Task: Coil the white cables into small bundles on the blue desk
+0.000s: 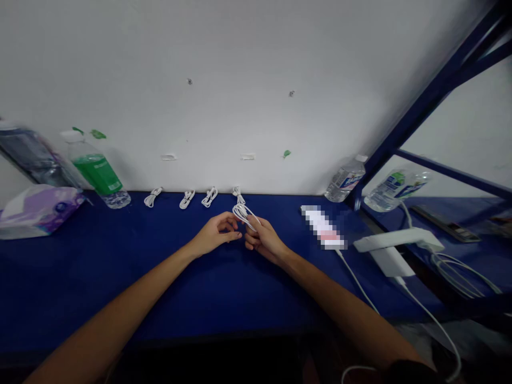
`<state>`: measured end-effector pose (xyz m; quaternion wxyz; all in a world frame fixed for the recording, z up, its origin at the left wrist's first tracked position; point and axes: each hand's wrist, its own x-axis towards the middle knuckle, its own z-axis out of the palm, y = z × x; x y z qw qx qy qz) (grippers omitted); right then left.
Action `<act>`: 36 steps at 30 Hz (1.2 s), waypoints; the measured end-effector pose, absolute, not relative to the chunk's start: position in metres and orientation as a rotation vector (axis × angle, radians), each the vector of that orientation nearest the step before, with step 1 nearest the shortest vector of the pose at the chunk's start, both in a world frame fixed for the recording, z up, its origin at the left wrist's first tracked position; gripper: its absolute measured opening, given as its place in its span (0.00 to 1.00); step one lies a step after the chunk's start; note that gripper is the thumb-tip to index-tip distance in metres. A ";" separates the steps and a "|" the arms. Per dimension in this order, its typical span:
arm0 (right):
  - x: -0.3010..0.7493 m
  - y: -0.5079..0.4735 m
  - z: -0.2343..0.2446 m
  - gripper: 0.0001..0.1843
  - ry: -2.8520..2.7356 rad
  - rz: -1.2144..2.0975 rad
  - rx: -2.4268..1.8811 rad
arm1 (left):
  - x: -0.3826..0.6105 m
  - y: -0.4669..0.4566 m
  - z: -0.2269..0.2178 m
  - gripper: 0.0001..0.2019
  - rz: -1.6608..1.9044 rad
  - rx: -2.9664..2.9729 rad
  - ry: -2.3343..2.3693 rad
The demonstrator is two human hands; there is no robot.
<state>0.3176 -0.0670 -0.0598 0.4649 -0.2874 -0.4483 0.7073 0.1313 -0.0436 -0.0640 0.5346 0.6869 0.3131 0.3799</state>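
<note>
My right hand (266,240) grips a coiled white cable (242,212) between thumb and fingers, its loops sticking out toward the wall. Just left of it, my left hand (218,233) has its thumb and fingers apart, the fingers curved and close to the coil; whether they touch it I cannot tell. Right behind the held loops shows a bunched white cable part (238,193); I cannot tell whether it belongs to the same coil. Along the wall side lie tied white cable bundles: one at left (152,197), a second (186,199) and a third (209,197).
A tissue pack (40,210) and a bottle of green liquid (100,173) stand at left. At right are a phone (323,226) on a charging cable, a water bottle (346,178), a white power strip (396,239) and a blue metal frame (436,88). The blue tabletop (188,304) meets a white wall.
</note>
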 end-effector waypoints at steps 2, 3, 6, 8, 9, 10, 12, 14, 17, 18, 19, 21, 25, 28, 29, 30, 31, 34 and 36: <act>0.318 -0.067 -0.060 0.17 -1.116 1.739 -0.710 | 0.132 -0.042 -0.067 0.20 0.934 1.648 0.764; 0.317 -0.068 -0.060 0.18 -1.131 1.741 -0.711 | 0.132 -0.041 -0.068 0.21 0.944 1.657 0.770; 0.314 -0.072 -0.060 0.19 -1.223 1.747 -0.721 | 0.132 -0.041 -0.070 0.25 0.924 1.673 0.782; 0.311 -0.075 -0.060 0.19 -1.300 1.745 -0.728 | 0.132 -0.042 -0.070 0.26 0.874 1.659 0.767; 0.310 -0.077 -0.059 0.20 -1.331 1.739 -0.731 | 0.132 -0.043 -0.069 0.27 0.853 1.638 0.750; 0.310 -0.077 -0.058 0.20 -1.357 1.728 -0.735 | 0.132 -0.044 -0.068 0.27 0.842 1.611 0.728; 0.309 -0.078 -0.057 0.21 -1.404 1.690 -0.745 | 0.133 -0.046 -0.065 0.30 0.851 1.544 0.688; 0.310 -0.077 -0.057 0.22 -1.470 1.641 -0.756 | 0.134 -0.049 -0.062 0.32 0.867 1.480 0.654; 0.311 -0.076 -0.058 0.22 -1.566 1.575 -0.774 | 0.134 -0.051 -0.060 0.32 0.870 1.385 0.617; 0.311 -0.076 -0.058 0.22 -1.581 1.566 -0.776 | 0.134 -0.051 -0.061 0.31 0.876 1.348 0.612; 0.312 -0.075 -0.059 0.22 -1.584 1.567 -0.775 | 0.134 -0.051 -0.062 0.30 0.887 1.310 0.612; 0.312 -0.075 -0.060 0.21 -1.575 1.587 -0.769 | 0.133 -0.050 -0.065 0.26 0.914 1.246 0.623; 0.312 -0.074 -0.061 0.20 -1.575 1.594 -0.775 | 0.135 -0.048 -0.068 0.23 0.944 1.195 0.634; 0.311 -0.074 -0.063 0.19 -1.600 1.579 -0.784 | 0.136 -0.048 -0.066 0.18 1.004 1.204 0.607; 0.311 -0.074 -0.064 0.19 -1.609 1.570 -0.785 | 0.136 -0.048 -0.065 0.16 1.026 1.212 0.600; 0.311 -0.074 -0.065 0.18 -1.617 1.560 -0.784 | 0.137 -0.048 -0.064 0.14 1.042 1.217 0.599; 0.311 -0.074 -0.065 0.18 -1.625 1.552 -0.784 | 0.137 -0.049 -0.063 0.13 1.049 1.218 0.601; 0.311 -0.074 -0.066 0.17 -1.642 1.544 -0.781 | 0.137 -0.049 -0.063 0.13 1.027 1.211 0.623; 0.311 -0.074 -0.066 0.18 -1.642 1.546 -0.790 | 0.136 -0.050 -0.062 0.13 1.011 1.203 0.646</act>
